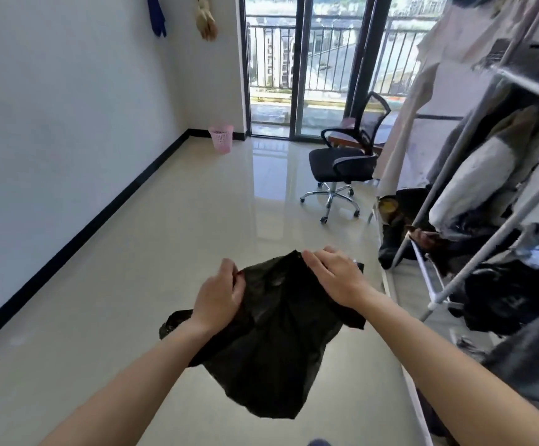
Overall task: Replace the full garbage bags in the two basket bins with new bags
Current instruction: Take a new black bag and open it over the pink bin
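Two bare hands hold a black garbage bag point(271, 336) out in front of the person, above the glossy tiled floor point(152, 252). The left hand point(218, 297) has its fingers pinched shut on the bag's upper left edge; the right hand point(334, 278) curls its fingers over the top right edge, gripping it. The bag hangs crumpled below them, and no print or label can be read on it. A pink basket bin point(221, 139) stands in the far corner, against the white wall and beside the balcony door point(297, 66). The floor between is open. An office chair point(347, 162) and a clothes rack point(487, 194) crowd the right side.
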The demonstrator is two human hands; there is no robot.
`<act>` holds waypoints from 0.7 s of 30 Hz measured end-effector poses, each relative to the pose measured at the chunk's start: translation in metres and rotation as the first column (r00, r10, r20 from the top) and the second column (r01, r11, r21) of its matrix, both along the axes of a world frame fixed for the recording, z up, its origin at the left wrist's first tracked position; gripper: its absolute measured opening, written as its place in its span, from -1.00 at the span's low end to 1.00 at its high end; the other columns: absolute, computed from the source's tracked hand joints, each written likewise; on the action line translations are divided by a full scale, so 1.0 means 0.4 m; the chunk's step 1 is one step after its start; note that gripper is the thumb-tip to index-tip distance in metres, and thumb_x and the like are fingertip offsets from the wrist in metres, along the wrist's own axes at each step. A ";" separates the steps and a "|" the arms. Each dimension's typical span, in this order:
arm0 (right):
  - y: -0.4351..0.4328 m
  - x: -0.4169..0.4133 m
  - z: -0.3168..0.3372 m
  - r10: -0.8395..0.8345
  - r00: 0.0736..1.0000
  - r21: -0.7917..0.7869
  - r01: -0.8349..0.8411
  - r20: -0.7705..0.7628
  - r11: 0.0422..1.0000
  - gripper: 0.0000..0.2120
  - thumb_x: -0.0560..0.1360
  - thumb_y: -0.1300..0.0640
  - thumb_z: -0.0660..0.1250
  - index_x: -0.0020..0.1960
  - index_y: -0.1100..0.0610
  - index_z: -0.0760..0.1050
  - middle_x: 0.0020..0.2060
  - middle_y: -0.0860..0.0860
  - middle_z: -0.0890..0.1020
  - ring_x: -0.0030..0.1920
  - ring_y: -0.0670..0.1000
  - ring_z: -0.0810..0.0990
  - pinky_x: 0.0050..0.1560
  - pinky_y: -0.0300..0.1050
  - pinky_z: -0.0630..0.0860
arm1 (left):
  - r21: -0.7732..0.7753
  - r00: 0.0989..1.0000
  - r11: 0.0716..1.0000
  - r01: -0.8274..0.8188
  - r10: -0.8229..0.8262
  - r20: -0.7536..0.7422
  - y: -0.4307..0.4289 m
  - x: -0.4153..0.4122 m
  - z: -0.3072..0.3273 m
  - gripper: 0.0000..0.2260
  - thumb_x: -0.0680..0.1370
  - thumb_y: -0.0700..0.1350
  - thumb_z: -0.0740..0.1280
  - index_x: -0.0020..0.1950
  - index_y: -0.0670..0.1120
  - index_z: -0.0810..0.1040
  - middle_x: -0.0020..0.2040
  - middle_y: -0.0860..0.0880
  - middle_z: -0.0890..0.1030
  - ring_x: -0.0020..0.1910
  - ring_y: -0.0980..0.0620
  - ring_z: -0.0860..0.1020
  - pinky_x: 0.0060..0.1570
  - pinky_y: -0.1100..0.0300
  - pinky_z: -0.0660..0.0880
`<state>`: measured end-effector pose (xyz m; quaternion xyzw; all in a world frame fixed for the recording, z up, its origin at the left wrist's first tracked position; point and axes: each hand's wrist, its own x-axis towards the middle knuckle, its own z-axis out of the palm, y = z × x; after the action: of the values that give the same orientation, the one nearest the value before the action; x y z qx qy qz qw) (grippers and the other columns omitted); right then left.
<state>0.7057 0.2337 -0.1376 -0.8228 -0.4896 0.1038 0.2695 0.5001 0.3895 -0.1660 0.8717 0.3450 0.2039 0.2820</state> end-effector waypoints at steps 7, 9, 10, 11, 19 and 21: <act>0.398 0.357 -0.097 -0.050 0.999 -0.081 0.048 -0.016 0.996 -0.58 0.53 -0.06 0.33 0.37 -0.08 0.40 -0.05 -0.12 0.54 0.04 0.01 0.56 0.10 0.03 0.53 | 0.369 0.995 0.928 -0.049 0.076 -0.058 0.441 0.384 -0.031 -0.88 0.63 -0.13 0.25 0.00 -0.18 0.41 -0.40 -0.08 0.52 -0.49 -0.17 0.50 -0.47 0.09 0.40; 0.536 0.475 -0.104 -0.039 0.999 -0.112 0.041 0.017 0.993 -0.65 0.59 -0.10 0.21 0.34 -0.06 0.48 0.08 -0.04 0.55 0.12 0.07 0.57 0.15 0.05 0.51 | 0.467 0.986 0.884 -0.021 0.096 -0.139 0.581 0.485 -0.012 -0.88 0.61 -0.14 0.28 -0.04 -0.17 0.41 -0.51 -0.04 0.46 -0.61 -0.14 0.43 -0.55 0.16 0.33; 0.607 0.529 -0.097 -0.040 0.999 -0.116 0.043 0.025 0.992 -0.66 0.62 -0.11 0.16 0.31 -0.05 0.51 0.12 -0.02 0.54 0.14 0.09 0.56 0.17 0.04 0.51 | 0.499 0.981 0.867 -0.002 0.099 -0.169 0.645 0.529 0.006 -0.87 0.62 -0.13 0.27 -0.06 -0.16 0.41 -0.53 -0.03 0.44 -0.63 -0.12 0.40 -0.58 0.17 0.35; 0.678 0.577 -0.084 -0.044 0.998 -0.112 0.048 0.033 0.993 -0.66 0.63 -0.11 0.13 0.30 -0.05 0.52 0.16 -0.02 0.52 0.16 0.10 0.56 0.18 0.03 0.50 | 0.523 0.979 0.852 0.017 0.092 -0.182 0.707 0.568 0.023 -0.85 0.63 -0.10 0.22 -0.08 -0.16 0.41 -0.53 -0.02 0.44 -0.64 -0.11 0.40 -0.59 0.15 0.38; 1.278 0.828 0.024 0.189 0.981 -0.195 -0.179 0.035 0.964 -0.60 0.59 0.08 0.14 0.41 -0.07 0.41 0.32 -0.04 0.44 0.31 0.05 0.45 0.14 -0.09 0.37 | 0.592 0.978 0.806 -0.009 0.129 -0.161 1.157 0.788 0.064 -0.78 0.61 0.03 0.25 -0.02 -0.14 0.47 -0.31 -0.05 0.52 -0.43 -0.09 0.51 -0.48 0.19 0.31; 1.429 0.871 0.002 0.255 0.966 -0.234 -0.240 0.033 0.942 -0.58 0.57 -0.06 0.19 0.43 -0.08 0.38 0.32 -0.05 0.44 0.29 0.04 0.47 0.16 -0.07 0.40 | 0.565 0.980 0.823 -0.065 0.159 -0.119 1.298 0.840 0.040 -0.78 0.62 0.01 0.23 -0.05 -0.14 0.46 -0.31 -0.04 0.51 -0.44 -0.07 0.50 -0.48 0.20 0.30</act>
<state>1.0539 0.8055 -0.1367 -0.7831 -0.5821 0.1663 0.1425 0.8359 0.9088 -0.1500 0.9077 0.3427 0.2408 -0.0262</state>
